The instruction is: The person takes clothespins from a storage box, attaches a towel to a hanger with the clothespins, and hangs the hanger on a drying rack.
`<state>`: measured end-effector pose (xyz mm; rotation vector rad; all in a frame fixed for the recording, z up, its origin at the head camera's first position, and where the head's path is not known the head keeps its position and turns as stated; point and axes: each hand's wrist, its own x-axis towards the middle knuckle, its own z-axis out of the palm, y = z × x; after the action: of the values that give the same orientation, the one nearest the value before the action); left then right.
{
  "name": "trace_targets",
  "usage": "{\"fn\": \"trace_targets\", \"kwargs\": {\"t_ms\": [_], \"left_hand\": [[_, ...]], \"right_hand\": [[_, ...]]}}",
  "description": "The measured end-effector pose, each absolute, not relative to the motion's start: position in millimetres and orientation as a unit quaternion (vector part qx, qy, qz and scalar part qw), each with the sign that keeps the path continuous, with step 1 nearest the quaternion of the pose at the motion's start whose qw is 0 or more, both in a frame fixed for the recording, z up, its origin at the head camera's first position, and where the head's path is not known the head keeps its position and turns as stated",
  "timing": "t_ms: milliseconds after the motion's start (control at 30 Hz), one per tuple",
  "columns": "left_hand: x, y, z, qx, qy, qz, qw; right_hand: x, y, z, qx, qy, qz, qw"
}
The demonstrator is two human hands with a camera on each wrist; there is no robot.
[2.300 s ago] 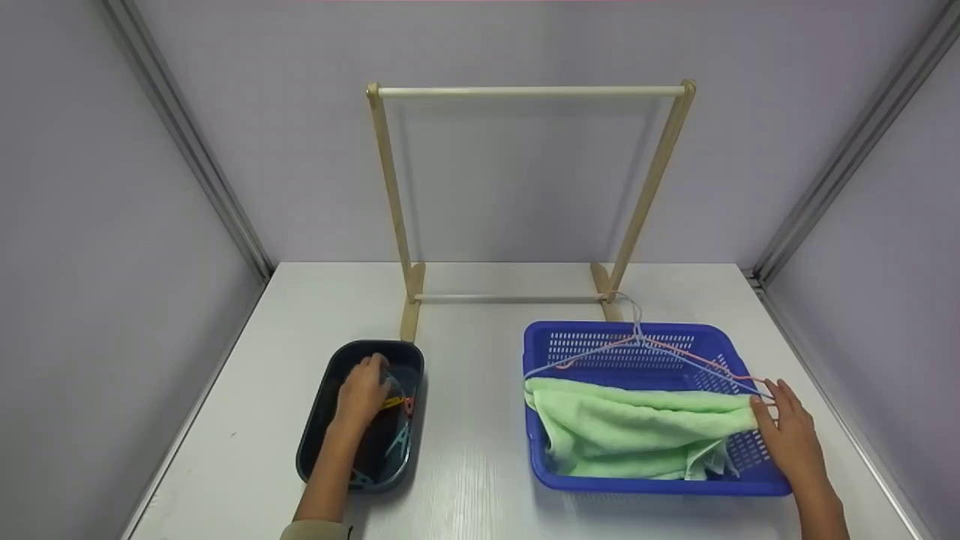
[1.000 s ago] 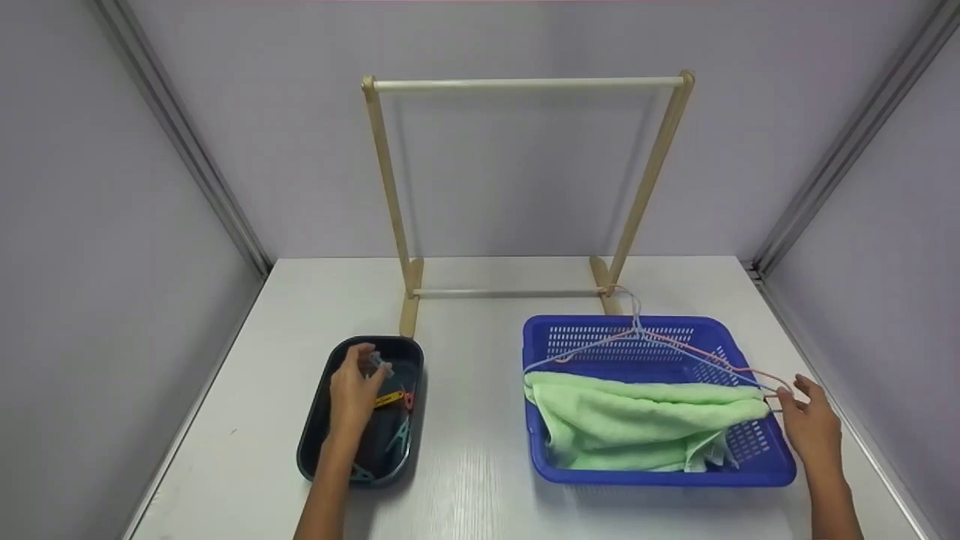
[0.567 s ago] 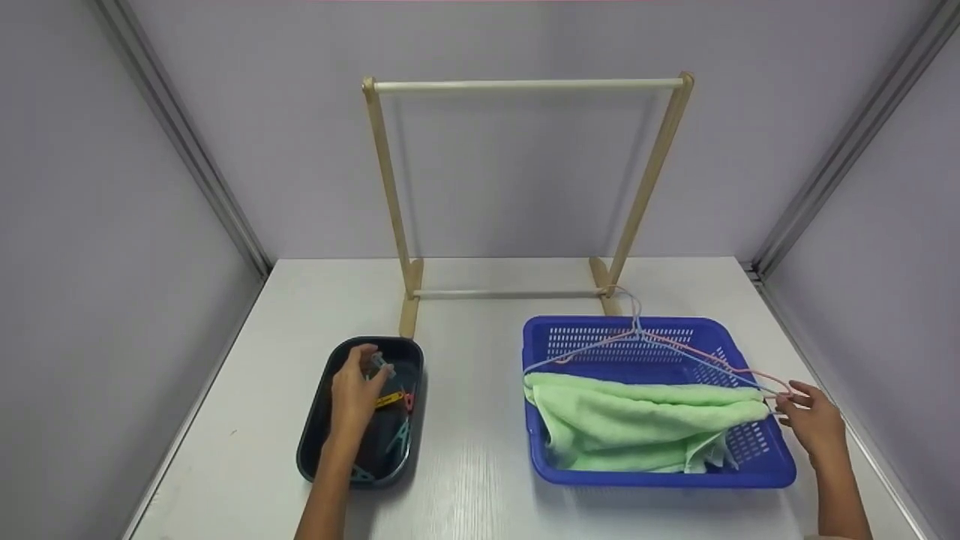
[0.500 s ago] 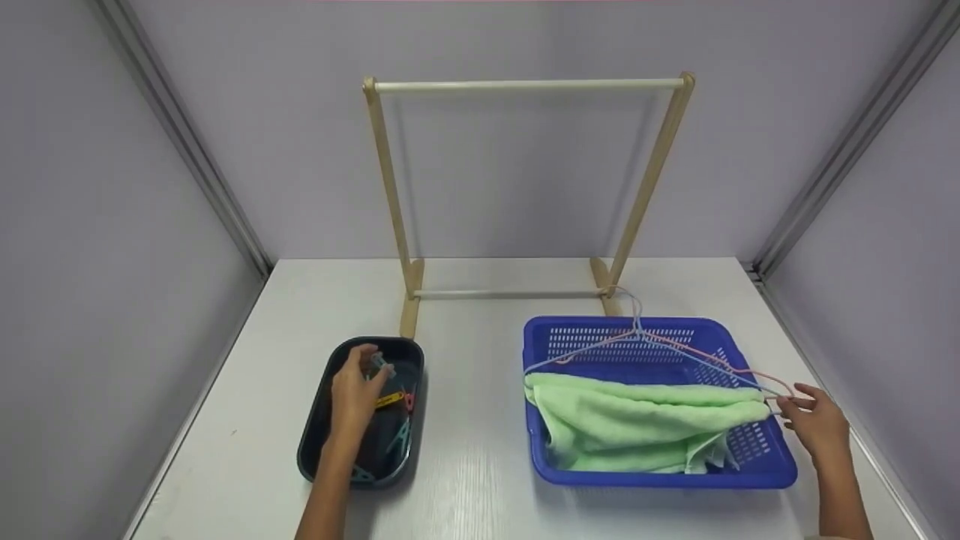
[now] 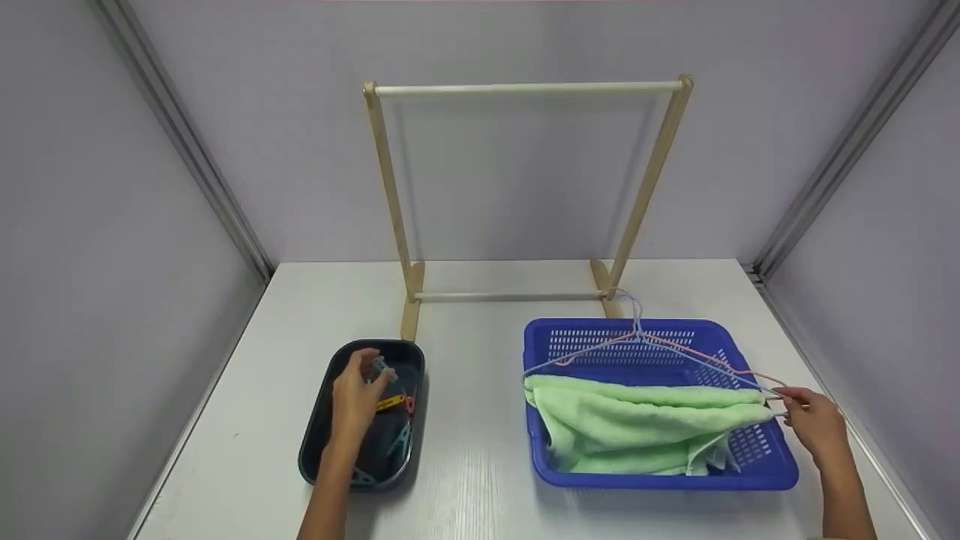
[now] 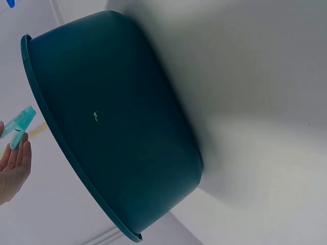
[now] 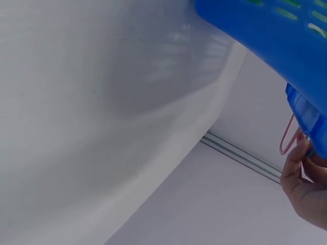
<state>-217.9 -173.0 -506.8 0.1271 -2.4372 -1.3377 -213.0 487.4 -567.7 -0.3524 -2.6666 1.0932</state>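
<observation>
Pinching teal clothespin (image 6: 23, 118) — left grip (image 5: 355, 393)

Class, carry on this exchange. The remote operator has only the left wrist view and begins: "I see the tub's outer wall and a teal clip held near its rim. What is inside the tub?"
Observer: In the head view, the tub contains a yellow piece, a red clip and teal clips.

Operator: And over on the right?

Observer: The right grip pinches the right end of the hangers, one pink and one blue; I can't tell whether it has one or both.

Operator: Is there any cloth nearby?

Observer: Yes, a pale green towel lies across the blue basket.
</observation>
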Motion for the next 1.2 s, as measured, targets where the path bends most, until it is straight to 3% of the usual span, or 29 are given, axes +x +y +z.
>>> {"fn": "trace_targets", "kwargs": {"t_ms": [100,400,733,1200], "left_hand": [[-216.9,-172.8,-508.7,0.045,-0.861,-0.475,0.176],[-216.0,-171.2,-510.8,0.039,-0.865,-0.465,0.184],[-216.8,-169.9,-511.6,0.033,-0.863,-0.463,0.199],[-217.1,-169.4,-512.7,0.039,-0.863,-0.467,0.190]], "right_hand": [[-208.0,482.1,-559.5,-0.064,-0.916,0.381,0.109],[-216.1,491.0,-581.8,-0.017,-0.913,0.378,0.156],[-191.0,416.8,-492.5,-0.007,-0.880,0.435,0.191],[-191.2,409.7,-483.1,-0.026,-0.886,0.444,0.132]]}}
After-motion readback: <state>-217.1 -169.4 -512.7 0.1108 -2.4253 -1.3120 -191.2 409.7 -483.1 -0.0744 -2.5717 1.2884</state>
